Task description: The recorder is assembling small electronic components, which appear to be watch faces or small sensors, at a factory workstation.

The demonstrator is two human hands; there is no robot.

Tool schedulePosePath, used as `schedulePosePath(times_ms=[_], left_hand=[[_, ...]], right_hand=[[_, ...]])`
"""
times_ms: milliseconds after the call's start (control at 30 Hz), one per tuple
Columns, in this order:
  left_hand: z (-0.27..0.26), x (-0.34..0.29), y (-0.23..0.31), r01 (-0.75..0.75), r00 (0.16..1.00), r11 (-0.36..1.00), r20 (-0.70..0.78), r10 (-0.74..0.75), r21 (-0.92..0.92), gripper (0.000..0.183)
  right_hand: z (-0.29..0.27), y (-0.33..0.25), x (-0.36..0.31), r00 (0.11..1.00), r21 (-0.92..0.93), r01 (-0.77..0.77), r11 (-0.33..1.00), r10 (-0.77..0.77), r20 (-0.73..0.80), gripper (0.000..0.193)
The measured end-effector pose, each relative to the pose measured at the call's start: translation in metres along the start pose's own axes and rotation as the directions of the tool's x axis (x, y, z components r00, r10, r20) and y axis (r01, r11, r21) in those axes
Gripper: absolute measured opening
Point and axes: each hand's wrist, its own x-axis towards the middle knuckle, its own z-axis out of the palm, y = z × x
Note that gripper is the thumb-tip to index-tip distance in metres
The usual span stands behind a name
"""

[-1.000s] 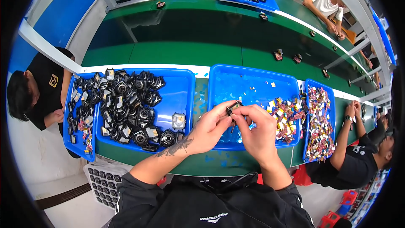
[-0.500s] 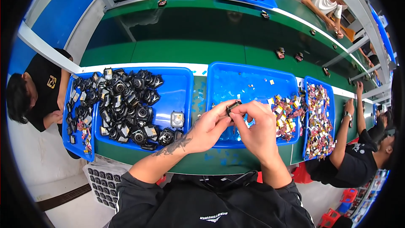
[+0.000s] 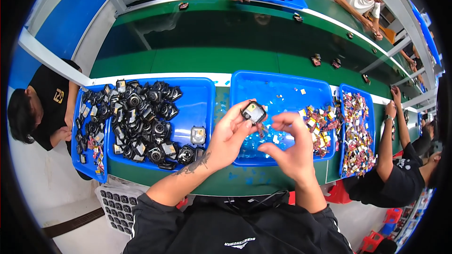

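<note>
My left hand grips a black smartwatch case by its edge, tilted so that its open side with a pale rectangular part inside shows. Beside it my right hand is open, thumb and fingers apart; no object shows clearly between them. Both hands are above a blue tray with scattered blue film scraps and a heap of small yellow, white and reddish parts at its right end. Left of my hands, another blue tray carries a pile of black watch cases and a separate pale-faced case.
A narrow tray of small parts stands at right, another tray at far left. Beyond runs a green belt with several small pieces. Co-workers sit on both sides and across. A rack of dark pieces stands low at left.
The watch case has turned to show its pale inside, and my right fingers have come off it and spread. Across the belt, a person's hand has reached out past the tray.
</note>
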Motion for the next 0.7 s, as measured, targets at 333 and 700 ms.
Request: schedulePosePath(times_ms=[333,700], left_hand=[[-0.002,-0.003,0.018,-0.413,0.9,0.569,0.223,0.375,0.711,0.038],[-0.005,-0.009,0.022,-0.354,0.934,0.517,0.27,0.233,0.779,0.025]], right_hand=[[-0.007,0.008,-0.005,0.961,0.478,-0.275,0.834,0.237,0.14,0.015],[-0.023,0.014,0.0,0.868,0.427,-0.475,0.769,0.332,0.368,0.007]])
